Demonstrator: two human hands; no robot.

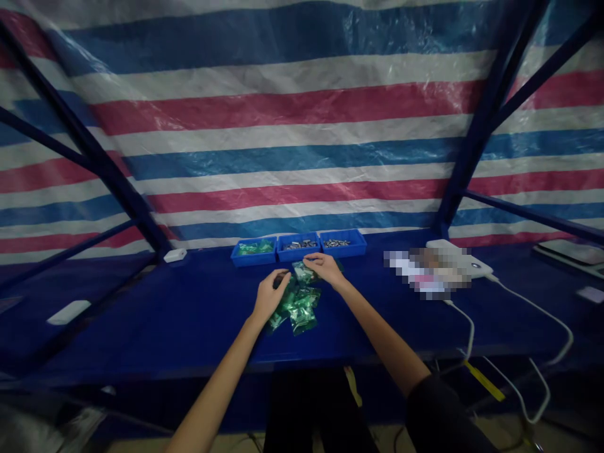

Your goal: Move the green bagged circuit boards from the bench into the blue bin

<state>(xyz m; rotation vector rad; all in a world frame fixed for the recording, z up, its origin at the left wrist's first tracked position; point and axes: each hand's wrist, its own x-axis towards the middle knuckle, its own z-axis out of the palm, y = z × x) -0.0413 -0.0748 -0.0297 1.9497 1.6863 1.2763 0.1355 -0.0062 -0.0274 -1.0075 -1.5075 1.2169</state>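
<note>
Several small green transparent plastic bags with small parts inside lie in a loose pile on the blue table. My left hand is at the pile's left side, its fingers curled and closed. A dark spot shows between those fingers, and what they hold is too small to make out. My right hand pinches the top of one green plastic bag at the far end of the pile. Just beyond my hands stand a blue bin with green bags and two blue bins with small metal parts.
On the right lie a white device and a pixelated patch, with white cables running over the table edge. White objects lie at the left. Blue metal posts frame the table, with a striped tarp behind.
</note>
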